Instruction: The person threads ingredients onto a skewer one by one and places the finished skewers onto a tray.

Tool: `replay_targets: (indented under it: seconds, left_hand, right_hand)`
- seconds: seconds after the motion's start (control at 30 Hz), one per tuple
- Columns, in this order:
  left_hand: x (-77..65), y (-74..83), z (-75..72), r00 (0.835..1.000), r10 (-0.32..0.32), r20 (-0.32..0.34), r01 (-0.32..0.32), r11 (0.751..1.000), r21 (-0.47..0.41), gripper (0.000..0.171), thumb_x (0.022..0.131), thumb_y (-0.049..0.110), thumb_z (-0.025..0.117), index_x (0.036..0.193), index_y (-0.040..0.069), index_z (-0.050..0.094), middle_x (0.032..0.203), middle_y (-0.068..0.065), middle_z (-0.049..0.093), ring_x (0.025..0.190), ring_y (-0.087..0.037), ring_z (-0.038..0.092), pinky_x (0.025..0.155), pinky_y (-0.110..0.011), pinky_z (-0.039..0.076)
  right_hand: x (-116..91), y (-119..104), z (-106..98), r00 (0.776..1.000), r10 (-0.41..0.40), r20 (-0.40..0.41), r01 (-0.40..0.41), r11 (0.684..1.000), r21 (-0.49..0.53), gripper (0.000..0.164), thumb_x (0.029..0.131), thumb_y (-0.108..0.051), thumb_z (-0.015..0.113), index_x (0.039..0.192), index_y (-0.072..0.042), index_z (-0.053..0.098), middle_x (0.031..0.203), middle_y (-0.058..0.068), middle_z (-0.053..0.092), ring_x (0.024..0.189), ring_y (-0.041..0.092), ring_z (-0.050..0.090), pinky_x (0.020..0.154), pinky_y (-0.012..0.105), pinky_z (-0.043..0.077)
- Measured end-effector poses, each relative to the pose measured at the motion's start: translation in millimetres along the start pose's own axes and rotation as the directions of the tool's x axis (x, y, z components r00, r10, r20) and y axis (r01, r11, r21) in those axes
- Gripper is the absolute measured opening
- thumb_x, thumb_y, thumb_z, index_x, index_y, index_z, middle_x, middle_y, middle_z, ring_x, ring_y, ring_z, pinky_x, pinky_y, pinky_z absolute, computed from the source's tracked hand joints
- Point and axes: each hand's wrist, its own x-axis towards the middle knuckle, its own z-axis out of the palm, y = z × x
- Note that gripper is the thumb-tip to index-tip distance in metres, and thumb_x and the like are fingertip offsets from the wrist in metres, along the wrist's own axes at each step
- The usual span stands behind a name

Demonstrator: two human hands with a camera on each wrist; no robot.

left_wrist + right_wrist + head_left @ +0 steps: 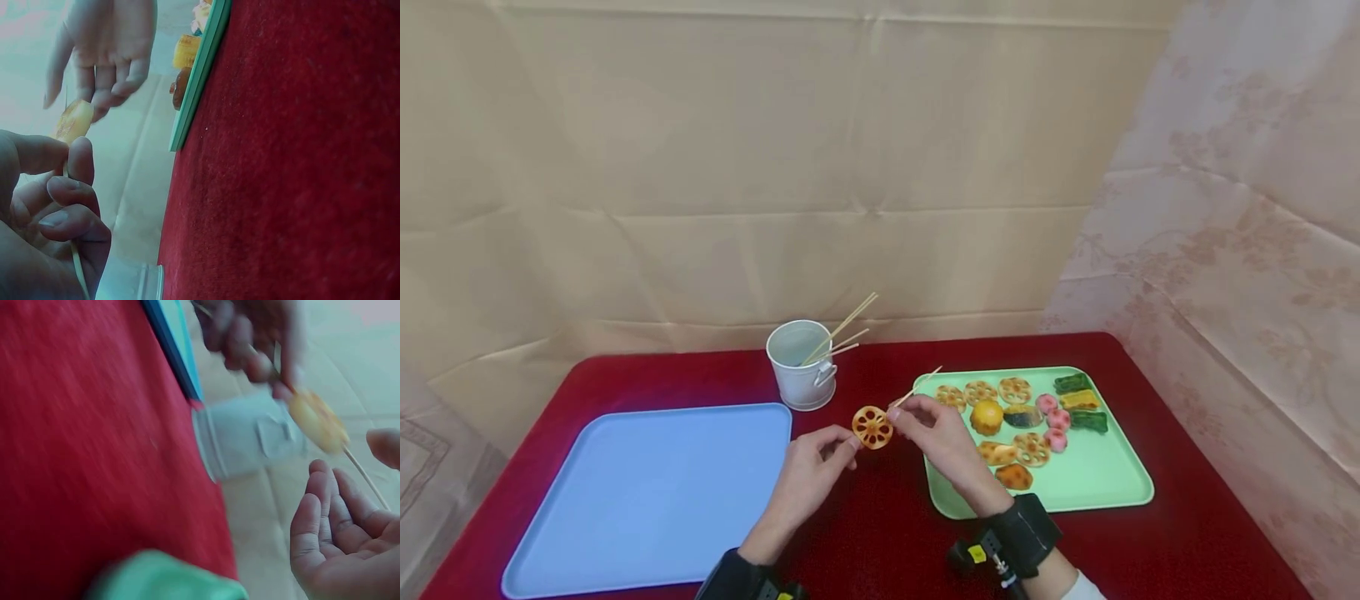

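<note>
A round lotus root slice (872, 427) with several holes is on a thin wooden skewer (367, 477), which sticks out on both sides of it. My left hand (817, 467) pinches the skewer right at the slice's lower edge, and the skewer's other end runs under its curled fingers in the left wrist view. Close to the slice, my right hand (942, 440) is around the free part of the skewer. In the right wrist view, that hand's thumb stands apart from its fingers, with the skewer passing between them.
On the right, a green tray (1112, 475) bears lotus slices, pink balls, green and yellow pieces and other toy-like food. A blue tray (662, 500) lies on the left. Behind the hands stands a white bucket (805, 387) with several skewers, on the red tablecloth (865, 533).
</note>
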Motion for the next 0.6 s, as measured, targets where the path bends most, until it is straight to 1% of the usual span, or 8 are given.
replay_targets:
  seconds: [0.07, 0.2, 0.3, 0.37, 0.4, 0.5, 0.53, 0.6]
  left_hand:
    - [-0.1, -0.4, -1.1, 1.000, -0.013, -0.005, 0.013, 1.000, -0.007, 0.013, 0.099, 0.011, 0.067, 0.089, 0.006, 0.075, 0.067, 0.007, 0.063, 0.058, -0.008, 0.050, 0.056, -0.023, 0.037]
    - [0.4, -0.7, -2.5, 1.000, -0.026, -0.014, 0.025, 1.000, -0.006, 0.012, 0.099, 0.010, 0.067, 0.091, 0.006, 0.075, 0.067, 0.006, 0.063, 0.058, -0.008, 0.049, 0.056, -0.023, 0.036]
    - [1.0, -0.7, -3.1, 0.999, -0.030, -0.024, 0.030, 1.000, -0.001, 0.012, 0.099, 0.010, 0.067, 0.092, 0.007, 0.076, 0.068, 0.005, 0.063, 0.058, -0.008, 0.049, 0.055, -0.023, 0.035]
    - [1.3, -1.1, -3.4, 0.999, -0.037, -0.030, 0.037, 0.999, 0.000, 0.012, 0.099, 0.011, 0.067, 0.092, 0.007, 0.076, 0.068, 0.004, 0.063, 0.058, -0.009, 0.048, 0.054, -0.024, 0.035]
    - [1.4, -1.2, -3.6, 0.999, -0.039, -0.032, 0.039, 0.999, -0.003, 0.012, 0.099, 0.011, 0.067, 0.092, 0.008, 0.076, 0.068, 0.004, 0.063, 0.058, -0.009, 0.048, 0.054, -0.024, 0.035]
    - [1.6, -1.8, -3.6, 0.998, -0.050, -0.030, 0.049, 0.999, -0.010, 0.011, 0.099, 0.012, 0.067, 0.092, 0.008, 0.075, 0.069, 0.003, 0.063, 0.058, -0.010, 0.048, 0.054, -0.025, 0.036]
    - [2.0, -2.1, -3.6, 0.998, -0.054, -0.027, 0.054, 0.999, -0.008, 0.011, 0.099, 0.012, 0.067, 0.093, 0.007, 0.075, 0.069, 0.003, 0.063, 0.058, -0.010, 0.048, 0.055, -0.025, 0.036]
    - [2.4, -2.4, -3.3, 0.998, -0.058, -0.021, 0.057, 0.998, -0.007, 0.012, 0.099, 0.013, 0.067, 0.093, 0.007, 0.075, 0.069, 0.003, 0.063, 0.059, -0.010, 0.049, 0.055, -0.025, 0.037]
  right_hand:
    - [2, -3, -10, 1.000, -0.002, -0.028, 0.002, 1.000, 0.000, 0.034, 0.099, -0.032, 0.070, 0.115, -0.002, 0.072, 0.102, 0.010, 0.074, 0.098, 0.030, 0.068, 0.087, 0.039, 0.053]
    - [5, -6, -33, 0.996, 0.013, -0.094, -0.016, 1.000, -0.026, 0.040, 0.101, -0.036, 0.066, 0.119, -0.001, 0.071, 0.106, 0.015, 0.074, 0.101, 0.032, 0.069, 0.091, 0.041, 0.052]
    - [7, -7, -48, 0.991, -0.008, -0.134, -0.005, 0.995, -0.100, 0.039, 0.102, -0.038, 0.064, 0.118, -0.003, 0.072, 0.106, 0.014, 0.075, 0.100, 0.028, 0.070, 0.089, 0.038, 0.052]
    - [9, -5, -55, 0.990, -0.033, -0.134, 0.012, 0.989, -0.151, 0.034, 0.102, -0.033, 0.064, 0.115, -0.003, 0.072, 0.104, 0.014, 0.075, 0.099, 0.027, 0.070, 0.087, 0.037, 0.052]
    - [10, -4, -57, 0.990, -0.045, -0.132, 0.018, 0.980, -0.197, 0.031, 0.102, -0.031, 0.065, 0.114, -0.004, 0.073, 0.103, 0.012, 0.075, 0.097, 0.024, 0.069, 0.085, 0.036, 0.051]
    - [13, 2, -62, 0.991, -0.088, -0.104, 0.045, 0.931, -0.362, 0.023, 0.100, -0.026, 0.067, 0.110, -0.006, 0.075, 0.099, 0.006, 0.075, 0.092, 0.018, 0.067, 0.080, 0.034, 0.050]
    - [14, 4, -63, 0.991, -0.097, -0.090, 0.051, 0.909, -0.414, 0.021, 0.100, -0.024, 0.068, 0.109, -0.007, 0.075, 0.099, 0.005, 0.075, 0.091, 0.018, 0.067, 0.080, 0.035, 0.050]
    - [16, 8, -65, 0.989, -0.128, -0.068, 0.073, 0.849, -0.524, 0.018, 0.098, -0.023, 0.069, 0.108, -0.008, 0.076, 0.100, 0.002, 0.075, 0.090, 0.017, 0.066, 0.078, 0.036, 0.051]
